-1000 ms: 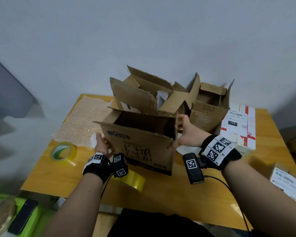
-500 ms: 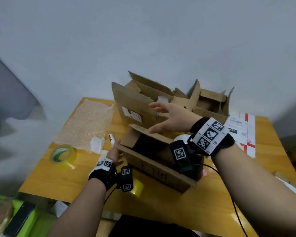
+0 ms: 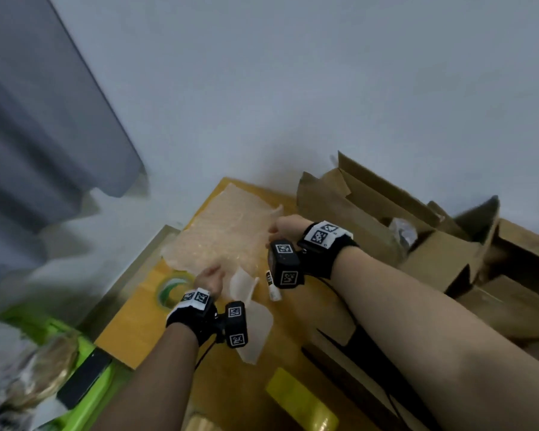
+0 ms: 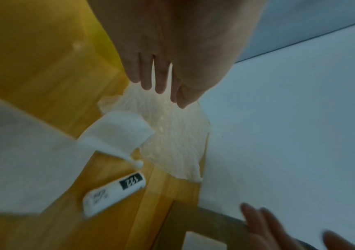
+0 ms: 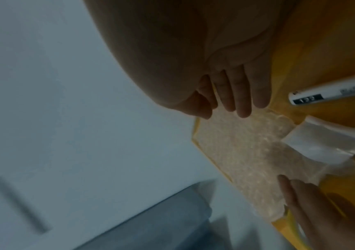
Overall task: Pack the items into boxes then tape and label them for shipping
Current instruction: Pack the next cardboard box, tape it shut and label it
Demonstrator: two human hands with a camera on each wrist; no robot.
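Both hands (image 3: 210,279) now at bubble wrap (image 3: 221,234) edges.

the yellow-orange wooden table (image 3: 137,331) looks smooth, with a faint sheen. on it lies a clear, pebbly sheet of plastic bubble wrap (image 3: 221,234); beside that, a glossy green-cored roll of clear tape (image 3: 172,289). right of the wrap stand matt brown cardboard boxes (image 3: 433,256).

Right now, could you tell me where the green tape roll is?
In the head view the green tape roll lies on the wooden table near its left edge, just left of the left hand and below the bubble wrap.
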